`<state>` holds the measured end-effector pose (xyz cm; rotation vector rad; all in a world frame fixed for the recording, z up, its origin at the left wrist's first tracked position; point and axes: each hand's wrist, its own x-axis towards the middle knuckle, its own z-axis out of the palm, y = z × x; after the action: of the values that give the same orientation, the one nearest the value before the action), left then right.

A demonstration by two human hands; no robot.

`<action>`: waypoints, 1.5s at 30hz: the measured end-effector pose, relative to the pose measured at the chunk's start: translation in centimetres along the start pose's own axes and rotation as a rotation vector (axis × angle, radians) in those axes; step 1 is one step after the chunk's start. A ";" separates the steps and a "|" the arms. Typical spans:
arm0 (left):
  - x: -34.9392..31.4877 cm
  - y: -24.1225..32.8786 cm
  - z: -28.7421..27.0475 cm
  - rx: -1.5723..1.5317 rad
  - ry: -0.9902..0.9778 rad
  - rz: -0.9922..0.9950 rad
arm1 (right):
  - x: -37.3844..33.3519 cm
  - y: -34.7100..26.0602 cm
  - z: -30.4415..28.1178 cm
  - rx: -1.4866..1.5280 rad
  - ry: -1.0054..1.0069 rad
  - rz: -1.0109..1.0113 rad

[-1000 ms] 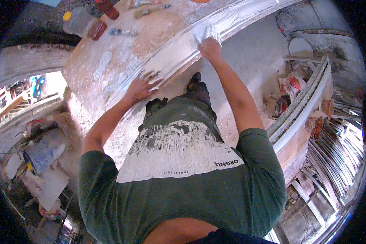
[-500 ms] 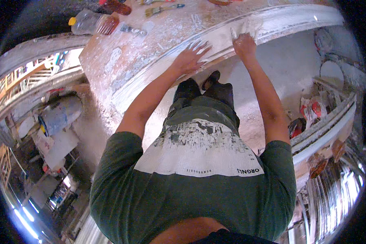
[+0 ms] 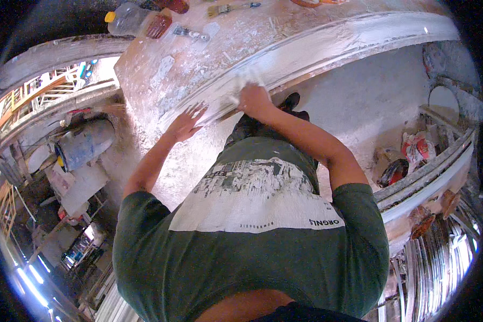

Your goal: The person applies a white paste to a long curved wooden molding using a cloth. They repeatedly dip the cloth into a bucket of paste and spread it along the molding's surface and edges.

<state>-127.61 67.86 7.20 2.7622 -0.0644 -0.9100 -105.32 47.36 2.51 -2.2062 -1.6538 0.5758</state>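
Note:
A long white strip of moulding (image 3: 306, 56), coated chalky white, lies along the near edge of the worktable. Near its left end my left hand (image 3: 187, 123) rests with fingers spread, holding nothing. My right hand (image 3: 255, 100) presses on the strip farther right, its fingers bent together. Something pale and smeared shows at the fingertips; motion blur and the hand itself hide what it is.
On the spattered worktable (image 3: 198, 59) are a clear bottle with a yellow cap (image 3: 126, 20), a dusty brush (image 3: 190, 33) and another paintbrush (image 3: 232, 9). A blue drum (image 3: 80, 147) stands at left. Red-and-white bags (image 3: 417, 147) and boards (image 3: 429, 174) lie at right.
Both hands have moved left along the white strip, the right one crossing in front of my body. My left hand is nearer the strip's left end. The view has shifted slightly.

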 end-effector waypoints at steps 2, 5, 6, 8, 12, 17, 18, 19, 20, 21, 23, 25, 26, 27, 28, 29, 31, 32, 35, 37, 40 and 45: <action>-1.5 -0.5 0.1 0.048 0.014 -0.073 | 0.1 1.9 0.1 -0.202 0.171 0.188; -2.1 -2.2 1.3 0.025 0.045 -0.098 | 0.0 3.8 -3.5 -0.264 0.173 0.241; -1.8 -2.7 1.9 0.015 0.081 -0.084 | -0.1 4.0 -5.1 -0.249 0.129 0.230; -1.2 -2.0 0.4 -0.033 0.036 -0.073 | 0.5 3.4 -3.0 -0.210 0.180 0.110; 2.0 -2.3 -0.3 -0.025 0.121 0.057 | 3.5 -0.4 2.3 -0.010 0.001 -0.111; 7.1 0.6 -3.3 -0.102 0.105 0.075 | 3.3 2.2 3.0 0.052 0.103 0.345; 8.3 1.2 -4.2 -0.127 0.161 0.107 | 3.1 5.1 2.0 0.014 0.098 0.354; 9.7 1.9 -4.6 -0.137 0.170 0.107 | 2.8 8.5 0.9 -0.027 0.093 0.360; 11.2 2.7 -5.2 -0.146 0.179 0.108 | 2.7 12.5 -0.3 -0.073 0.098 0.434; 12.8 3.4 -5.9 -0.151 0.187 0.110 | 2.2 16.4 -1.5 -0.118 0.106 0.509; 16.0 4.8 -6.4 -0.155 0.210 0.108 | 1.3 21.2 -8.0 -0.004 0.272 0.779; 19.5 6.4 -8.1 -0.158 0.236 0.124 | -0.7 30.4 -11.1 -0.193 0.295 0.719; 21.2 7.3 -9.3 -0.186 0.188 0.110 | -1.8 34.3 -13.1 -0.278 0.289 0.652; 22.9 8.0 -10.3 -0.170 0.220 0.146 | -2.7 38.0 -15.3 -0.364 0.286 0.582; 24.7 8.7 -11.2 -0.155 0.248 0.193 | -4.3 42.5 -15.8 -0.349 0.412 0.649; 26.4 9.5 -12.0 -0.140 0.271 0.221 | -4.6 44.4 -17.0 -0.318 0.535 0.700; 30.6 11.1 -13.6 -0.189 0.212 0.197 | -6.1 48.3 -18.5 -0.284 0.219 0.701; 32.7 12.0 -14.0 -0.178 0.238 0.209 | -6.0 49.2 -17.4 -0.224 0.179 0.777; 37.1 15.9 -17.6 -0.175 0.229 0.200 | -5.5 40.2 -17.0 0.021 0.342 0.551; 42.1 17.3 -18.2 -0.166 0.280 0.217 | -5.0 36.0 -20.1 0.159 -0.014 0.548; 49.7 21.0 -20.8 -0.053 0.274 0.207 | -5.2 42.1 -17.6 0.273 0.177 0.735; 63.3 29.1 -26.3 -0.320 0.422 0.259 | -8.7 59.8 -19.2 -0.312 0.430 0.678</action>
<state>-60.16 37.79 -2.24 2.5062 -0.1804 -0.2375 -48.20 22.16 -8.72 -2.8619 -0.8034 -0.0364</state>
